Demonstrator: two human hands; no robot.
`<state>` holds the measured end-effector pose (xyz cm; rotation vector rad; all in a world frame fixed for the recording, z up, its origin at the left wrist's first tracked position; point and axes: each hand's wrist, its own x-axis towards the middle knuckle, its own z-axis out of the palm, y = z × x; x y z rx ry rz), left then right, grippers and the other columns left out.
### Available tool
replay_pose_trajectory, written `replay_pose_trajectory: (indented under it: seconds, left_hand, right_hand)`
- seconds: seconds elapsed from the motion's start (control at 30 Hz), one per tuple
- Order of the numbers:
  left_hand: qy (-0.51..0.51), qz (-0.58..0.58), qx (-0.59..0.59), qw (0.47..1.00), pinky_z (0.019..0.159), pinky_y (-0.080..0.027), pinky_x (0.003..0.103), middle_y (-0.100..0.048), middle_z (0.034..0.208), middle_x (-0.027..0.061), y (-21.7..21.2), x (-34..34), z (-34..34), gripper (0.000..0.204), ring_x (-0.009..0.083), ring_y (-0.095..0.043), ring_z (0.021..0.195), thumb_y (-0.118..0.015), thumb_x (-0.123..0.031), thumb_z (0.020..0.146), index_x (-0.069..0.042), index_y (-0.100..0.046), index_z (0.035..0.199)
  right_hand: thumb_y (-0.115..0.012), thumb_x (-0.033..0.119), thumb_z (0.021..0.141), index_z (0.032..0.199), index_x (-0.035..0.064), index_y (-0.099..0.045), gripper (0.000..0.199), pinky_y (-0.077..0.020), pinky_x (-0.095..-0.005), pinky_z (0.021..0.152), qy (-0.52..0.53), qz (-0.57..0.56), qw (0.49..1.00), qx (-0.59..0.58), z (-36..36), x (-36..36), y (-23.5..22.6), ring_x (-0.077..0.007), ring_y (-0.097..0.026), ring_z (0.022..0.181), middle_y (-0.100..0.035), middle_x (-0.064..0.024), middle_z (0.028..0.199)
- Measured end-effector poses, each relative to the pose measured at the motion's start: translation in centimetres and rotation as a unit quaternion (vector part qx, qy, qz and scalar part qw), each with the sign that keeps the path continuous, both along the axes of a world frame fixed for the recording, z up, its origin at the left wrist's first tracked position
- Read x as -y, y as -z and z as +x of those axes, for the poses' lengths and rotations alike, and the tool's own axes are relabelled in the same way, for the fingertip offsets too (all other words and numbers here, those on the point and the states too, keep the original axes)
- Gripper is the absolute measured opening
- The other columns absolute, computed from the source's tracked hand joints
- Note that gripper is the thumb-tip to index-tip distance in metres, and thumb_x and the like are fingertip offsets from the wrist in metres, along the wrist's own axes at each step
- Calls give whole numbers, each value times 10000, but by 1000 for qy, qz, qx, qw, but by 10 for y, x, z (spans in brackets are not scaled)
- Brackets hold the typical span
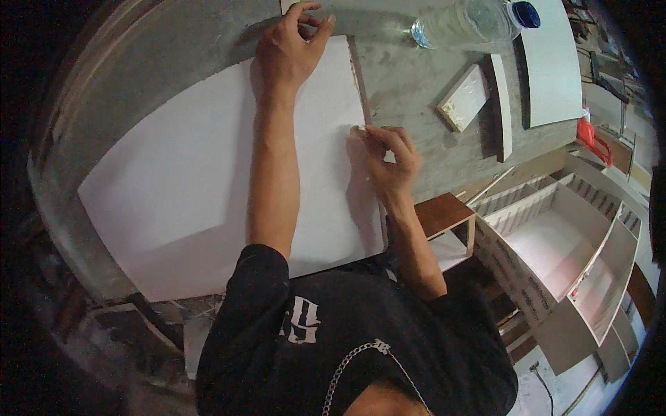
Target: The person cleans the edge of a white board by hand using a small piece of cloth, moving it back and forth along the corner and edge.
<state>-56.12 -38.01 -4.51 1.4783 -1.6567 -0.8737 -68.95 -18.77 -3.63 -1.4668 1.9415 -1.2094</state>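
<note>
A large white board (pixel 187 159) lies flat on the grey work table in front of me. My left hand (pixel 293 45) is over the board's far edge, its fingers loosely curled and the thumb apart from them. Nothing shows between them. At the board's right edge my right hand (pixel 392 156) is closed in a pinch. Something small and pale (pixel 359 129) shows at its fingertips, too small to name. Along that right edge runs a narrow rough brownish strip.
A clear plastic bottle (pixel 465 24) with a blue cap lies at the far right of the table (pixel 409 90). Near it are a small white-faced block (pixel 466 98), a narrow white strip (pixel 501 107) and a white panel (pixel 551 66). Below right stands an open compartmented cabinet (pixel 548 236) beside a brown box (pixel 444 216).
</note>
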Motion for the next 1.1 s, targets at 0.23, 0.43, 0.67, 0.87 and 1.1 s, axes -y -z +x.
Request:
replay_pose_trajectory:
  seconds: [0.23,0.43,0.67,0.87,1.1]
  left_hand:
    - [25,-4,-9,1000,678,-515,360,-672,822,101,-1,1,4,362,237,-662,763,-669,-295,874,-40,-604,1122]
    - [18,-2,-3,1000,684,-520,358,-677,830,105,0,0,5,345,240,-668,768,-680,-258,865,-43,-608,1126]
    - [21,-13,14,1000,688,-530,361,-691,842,95,-1,-1,5,346,244,-680,773,-684,-273,862,-55,-608,1119]
    - [14,-14,37,999,702,-528,336,-711,846,38,12,6,5,410,191,-685,758,-690,-425,848,-116,-651,1115]
    - [13,-23,19,999,709,-535,337,-720,873,47,10,3,4,371,200,-688,761,-685,-383,859,-115,-651,1112]
  right_hand:
    - [-716,43,834,852,30,-665,55,-471,-239,552,90,47,992,73,1,24,4,-115,-606,613,-645,-64,771]
    - [-707,41,830,887,20,-676,69,-515,-274,611,66,22,994,89,-2,16,8,-169,-658,702,-670,-88,856]
    - [-736,21,783,966,45,-702,188,-531,-295,683,-69,35,997,-31,-17,7,2,-217,-671,783,-671,-112,916]
    - [-709,-15,791,952,24,-692,166,-527,-289,704,-12,24,1000,-10,-8,15,8,-190,-669,783,-672,-96,900]
    - [-670,-20,808,934,19,-699,136,-513,-273,691,19,123,976,177,-2,42,-7,-157,-656,730,-662,-81,853]
